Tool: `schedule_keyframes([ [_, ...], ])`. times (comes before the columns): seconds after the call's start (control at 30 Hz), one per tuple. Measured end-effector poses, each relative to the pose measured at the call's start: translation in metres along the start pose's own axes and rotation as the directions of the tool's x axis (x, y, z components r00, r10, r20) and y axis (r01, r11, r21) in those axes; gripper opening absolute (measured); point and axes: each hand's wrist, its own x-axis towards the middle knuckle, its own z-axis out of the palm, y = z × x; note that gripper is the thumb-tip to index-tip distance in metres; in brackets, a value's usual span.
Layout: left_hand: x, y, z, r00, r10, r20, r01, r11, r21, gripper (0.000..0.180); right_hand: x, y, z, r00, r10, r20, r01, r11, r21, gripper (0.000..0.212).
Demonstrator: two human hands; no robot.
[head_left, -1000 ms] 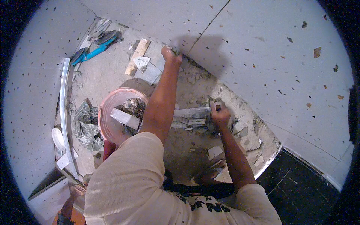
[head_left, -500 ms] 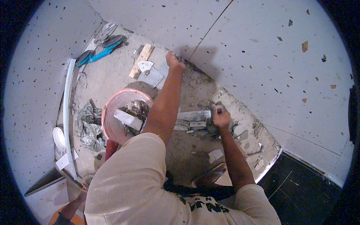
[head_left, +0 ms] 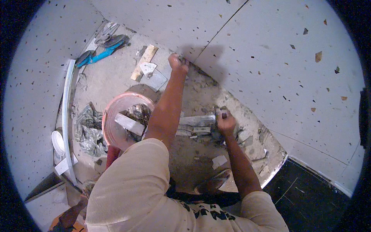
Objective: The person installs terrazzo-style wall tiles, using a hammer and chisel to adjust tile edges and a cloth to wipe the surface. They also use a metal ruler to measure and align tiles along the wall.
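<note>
My left hand (head_left: 178, 62) is stretched out to the foot of the far speckled wall (head_left: 270, 65). Its fingers are curled against the wall's bottom edge, and whatever lies in them is hidden. Nearer and to the right, my right hand (head_left: 227, 123) is closed round a dark-ended handle (head_left: 224, 115) low over the rubble, its tool end unclear. Beside that hand lie flat grey strips (head_left: 197, 120) on the dusty floor. Left of my left forearm stands a pinkish bucket (head_left: 109, 116) holding debris and a pale offcut (head_left: 130, 124).
A blue double suction lifter (head_left: 103, 54) lies in the far left corner. Near it are a wooden strip (head_left: 144, 63) and tile pieces (head_left: 155, 80). A crumpled plastic sheet (head_left: 89, 129) and long metal strip (head_left: 68, 112) lie left. Another person's arm (head_left: 71, 214) shows lower left.
The view has shifted slightly, so most things appear a little further left. Both my hands keep nearly the same places. The other person's arm at the lower left has moved a little.
</note>
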Motion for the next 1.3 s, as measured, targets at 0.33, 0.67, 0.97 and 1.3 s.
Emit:
schedule_keyframes([
  [0.33,-0.001,-0.013,-0.004,0.981,0.1,-0.168,-0.085,0.992,0.091,0.033,0.002,-0.006,-0.011,0.982,0.162,0.096,-0.151,0.982,-0.114,0.043],
  [0.67,-0.021,-0.058,0.0,0.841,0.41,0.352,-0.013,-0.635,0.772,0.017,0.003,-0.014,-0.015,0.959,0.219,0.178,-0.189,0.966,-0.174,0.048],
  [0.97,-0.075,-0.072,0.03,0.873,0.198,0.446,-0.152,-0.759,0.634,0.02,-0.001,0.008,-0.003,1.0,0.002,-0.022,-0.006,0.975,-0.222,0.045],
  [1.3,-0.056,-0.079,0.009,0.822,0.534,0.199,-0.276,0.068,0.959,0.034,0.0,0.004,-0.016,0.996,-0.005,0.088,0.031,0.953,-0.302,0.046],
])
